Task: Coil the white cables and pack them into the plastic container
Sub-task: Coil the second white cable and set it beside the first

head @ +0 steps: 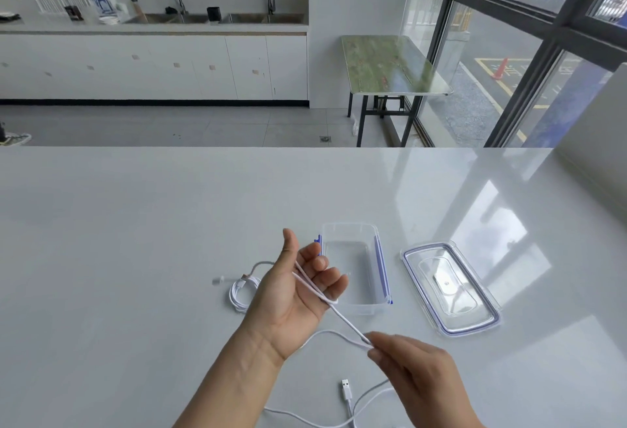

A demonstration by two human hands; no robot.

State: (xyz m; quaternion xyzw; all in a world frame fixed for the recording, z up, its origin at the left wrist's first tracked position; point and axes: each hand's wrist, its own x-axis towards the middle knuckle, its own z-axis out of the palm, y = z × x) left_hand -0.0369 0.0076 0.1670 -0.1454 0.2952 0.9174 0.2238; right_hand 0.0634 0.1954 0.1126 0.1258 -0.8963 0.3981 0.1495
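White cable (pixel 346 320) looped round half-curled fingers of palm-up left hand (pixel 291 295), pinched taut at 5 o'clock between thumb and forefinger of right hand (pixel 417 376). Slack with USB plug (pixel 346 390) on table (pixel 135 258) at 6. Coiled cable (pixel 239 295) at 9; open plastic container (pixel 349 225) at 2; lid (pixel 451 288) beyond at 3.

The pale grey tabletop (pixel 169 241) is smooth and glossy, mirroring the windows. At centre, the clear rectangular plastic container (pixel 363 309) and its transparent plastic lid (pixel 451 285) gleam. The thin white cable (pixel 352 324) looks smooth, matt plastic, and its plug (pixel 345 388) has a metal tip.
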